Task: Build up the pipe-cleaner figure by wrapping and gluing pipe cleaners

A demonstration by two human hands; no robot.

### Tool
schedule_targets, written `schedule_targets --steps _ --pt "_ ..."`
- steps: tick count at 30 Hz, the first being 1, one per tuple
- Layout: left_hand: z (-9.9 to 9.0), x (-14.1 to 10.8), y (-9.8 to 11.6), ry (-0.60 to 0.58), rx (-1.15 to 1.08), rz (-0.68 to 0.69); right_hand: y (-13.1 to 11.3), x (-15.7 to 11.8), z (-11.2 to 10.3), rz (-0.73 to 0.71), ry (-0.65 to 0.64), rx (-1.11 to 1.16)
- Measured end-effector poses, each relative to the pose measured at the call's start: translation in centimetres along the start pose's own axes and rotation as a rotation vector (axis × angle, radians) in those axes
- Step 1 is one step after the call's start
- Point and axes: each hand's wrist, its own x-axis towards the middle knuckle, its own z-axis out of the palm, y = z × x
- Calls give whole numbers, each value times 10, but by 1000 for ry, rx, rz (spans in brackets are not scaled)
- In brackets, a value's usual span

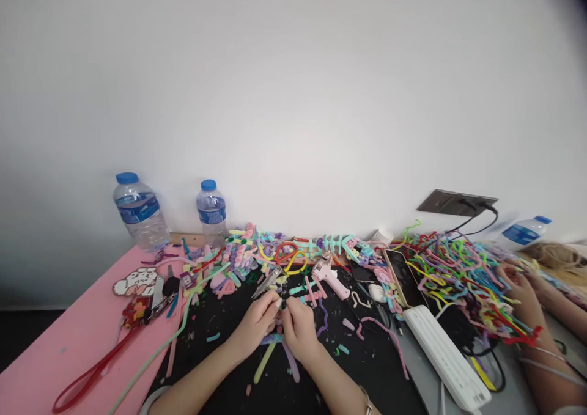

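Near the front centre, over the black mat (367,375), my left hand (257,324) and my right hand (299,329) meet with bent, closed fingers. Between the fingertips is a small dark green piece, mostly hidden. Below the hands hangs or lies a fuzzy stem piece, with a yellow-green strand (265,363) to the left and a purple strand (291,363) to the right. Silver pliers (267,282) lie just behind my left hand. Behind my right hand, to the right, is a pink glue gun (331,279).
Piles of coloured fuzzy stems (458,274) line the wall. Two water bottles (212,210) stand at back left. A phone (404,275) and white power strip (447,357) lie right. Another person's hands (523,293) are at far right. Keys and a red strap (98,366) lie left.
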Motion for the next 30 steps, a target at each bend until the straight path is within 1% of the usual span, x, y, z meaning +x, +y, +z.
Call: schedule_targets --steps 10,18,24,30 --pt "-3 1 1 -20 -166 -130 6 0 0 45 -44 47" --pt "-7 0 4 -110 -271 -231 10 2 0 38 -69 66" --pt "-10 0 9 -125 -279 -231 9 4 -2 66 -79 94" --pt "-10 1 5 -74 -194 -168 7 3 -5 94 -99 111"
